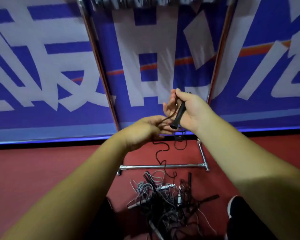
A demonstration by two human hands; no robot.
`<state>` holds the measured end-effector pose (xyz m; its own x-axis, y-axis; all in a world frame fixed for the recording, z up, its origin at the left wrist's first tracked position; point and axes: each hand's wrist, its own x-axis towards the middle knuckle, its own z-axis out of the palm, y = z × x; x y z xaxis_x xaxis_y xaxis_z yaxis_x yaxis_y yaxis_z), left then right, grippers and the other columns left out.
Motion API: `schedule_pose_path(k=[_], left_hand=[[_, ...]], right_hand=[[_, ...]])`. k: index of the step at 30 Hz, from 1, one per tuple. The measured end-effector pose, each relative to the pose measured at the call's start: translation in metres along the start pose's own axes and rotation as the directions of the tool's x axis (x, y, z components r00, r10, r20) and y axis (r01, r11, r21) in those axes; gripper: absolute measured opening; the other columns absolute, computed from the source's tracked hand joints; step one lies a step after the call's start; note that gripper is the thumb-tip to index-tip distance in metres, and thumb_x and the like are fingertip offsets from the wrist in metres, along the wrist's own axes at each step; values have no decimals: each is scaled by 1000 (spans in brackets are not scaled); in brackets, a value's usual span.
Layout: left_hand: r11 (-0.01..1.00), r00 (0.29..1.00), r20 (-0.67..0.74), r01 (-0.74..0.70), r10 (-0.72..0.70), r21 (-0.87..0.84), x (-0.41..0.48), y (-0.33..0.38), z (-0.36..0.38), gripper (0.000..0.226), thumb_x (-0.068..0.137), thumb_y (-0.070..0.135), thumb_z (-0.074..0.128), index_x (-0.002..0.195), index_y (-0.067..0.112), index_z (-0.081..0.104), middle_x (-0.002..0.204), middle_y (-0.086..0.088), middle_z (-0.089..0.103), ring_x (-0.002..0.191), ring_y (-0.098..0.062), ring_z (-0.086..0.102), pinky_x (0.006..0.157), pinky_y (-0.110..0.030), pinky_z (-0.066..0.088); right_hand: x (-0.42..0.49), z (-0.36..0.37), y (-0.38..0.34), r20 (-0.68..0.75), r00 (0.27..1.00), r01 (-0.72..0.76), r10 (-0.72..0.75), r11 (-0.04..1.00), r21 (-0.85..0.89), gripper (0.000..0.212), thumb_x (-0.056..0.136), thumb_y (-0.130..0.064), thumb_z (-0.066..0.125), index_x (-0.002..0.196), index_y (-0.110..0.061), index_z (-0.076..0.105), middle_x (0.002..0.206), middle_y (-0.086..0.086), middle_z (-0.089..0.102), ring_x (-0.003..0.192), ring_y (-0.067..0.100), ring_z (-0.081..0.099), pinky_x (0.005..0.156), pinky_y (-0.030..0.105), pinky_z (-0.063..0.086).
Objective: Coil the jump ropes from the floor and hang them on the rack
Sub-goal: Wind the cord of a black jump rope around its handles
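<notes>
**Operator:** How many hands are engaged?

**Technician:** Two. The right hand (189,110) grips one black handle (179,112) in front of the rack (163,166), between its two uprights. The left hand (145,130), just beside it, curls its fingers round the cord (160,153).

**Operator:** Where does the cord run?

**Technician:** Down across the rack's base bar into one tangled pile (168,200). The ropes there cannot be counted.

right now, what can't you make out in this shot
Rack top: head view, cut by the upper edge, blurred; what hangs there is unclear.
Rope pile: head view, tangled, cut by the lower edge; uncountable.
Cord in right hand: head view, hidden behind fingers and handle; loops unclear.
</notes>
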<state>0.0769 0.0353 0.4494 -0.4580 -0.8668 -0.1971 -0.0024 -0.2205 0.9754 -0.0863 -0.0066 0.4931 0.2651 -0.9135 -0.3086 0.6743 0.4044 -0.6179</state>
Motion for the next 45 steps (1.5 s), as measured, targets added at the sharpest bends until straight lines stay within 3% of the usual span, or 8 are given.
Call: schedule_pose_path(k=[4, 10, 18, 23, 26, 32, 40, 45], left_hand=[[985, 980, 123, 143, -154, 93, 3, -59, 6, 22, 106, 1, 49, 124, 2, 61, 120, -21, 72, 108, -29, 71, 96, -32, 54], [892, 981, -131, 70, -143, -446, 25, -66, -6, 22, 111, 20, 45, 106, 6, 60, 84, -8, 74, 86, -28, 79, 83, -47, 65], [538, 863, -416, -214, -287, -816, 73, -73, -55, 37, 112, 24, 43, 110, -11, 54, 94, -23, 73, 79, -30, 78, 61, -45, 65], [856, 882, -368, 71, -294, -513, 86, -88, -63, 69, 108, 59, 32, 130, -3, 54, 123, -19, 73, 106, -28, 75, 90, -42, 63], [910, 906, -250, 252, -342, -331, 82, -97, -39, 27, 106, 12, 39, 123, 3, 58, 123, -20, 73, 98, -26, 74, 88, -37, 59], [817, 978, -209, 138, -22, 559, 75, -123, -3, 66, 84, -4, 59, 140, 29, 58, 146, 0, 57, 123, -19, 63, 90, -30, 55], [871, 999, 42, 5, -30, 491, 72, -139, 30, 31, 98, 11, 72, 127, 17, 63, 140, -1, 63, 129, -4, 55, 109, -20, 41], [972, 995, 16, 94, -99, 217, 70, -119, 24, 11, 110, 11, 50, 103, 12, 60, 109, -12, 75, 90, -20, 70, 83, -26, 57]], right_hand=[[22, -32, 19, -105, 994, 8, 3, 995, 104, 28, 113, -18, 48, 97, -3, 65, 74, 5, 71, 60, 16, 69, 66, 37, 66], [37, -115, 64, -332, 935, -297, 123, 781, -549, 28, 111, -26, 51, 119, -8, 71, 102, 8, 81, 92, 26, 77, 90, 40, 59], [37, -123, 73, -71, 905, -290, 419, 485, -825, 38, 115, -32, 43, 117, -9, 72, 105, 9, 81, 100, 28, 79, 98, 44, 57], [47, -119, 65, -22, 948, -270, 319, 762, -589, 28, 113, -30, 47, 105, -13, 68, 76, 0, 69, 62, 14, 64, 65, 32, 60], [54, -115, 52, -26, 972, -232, 235, 921, -312, 26, 113, -31, 46, 102, -17, 65, 75, -5, 69, 58, 8, 59, 66, 29, 57], [64, -124, 34, -87, 994, -65, 73, 994, 87, 24, 114, -30, 48, 110, -16, 68, 103, 4, 78, 71, 13, 68, 80, 44, 64], [63, -129, 29, -184, 981, -26, 63, 980, 196, 29, 113, -24, 53, 114, -5, 75, 112, 20, 70, 82, 24, 73, 86, 52, 63], [65, -139, 17, -285, 948, -264, 144, 857, -444, 32, 113, -34, 49, 126, -17, 72, 117, 9, 80, 103, 30, 76, 93, 44, 60]])
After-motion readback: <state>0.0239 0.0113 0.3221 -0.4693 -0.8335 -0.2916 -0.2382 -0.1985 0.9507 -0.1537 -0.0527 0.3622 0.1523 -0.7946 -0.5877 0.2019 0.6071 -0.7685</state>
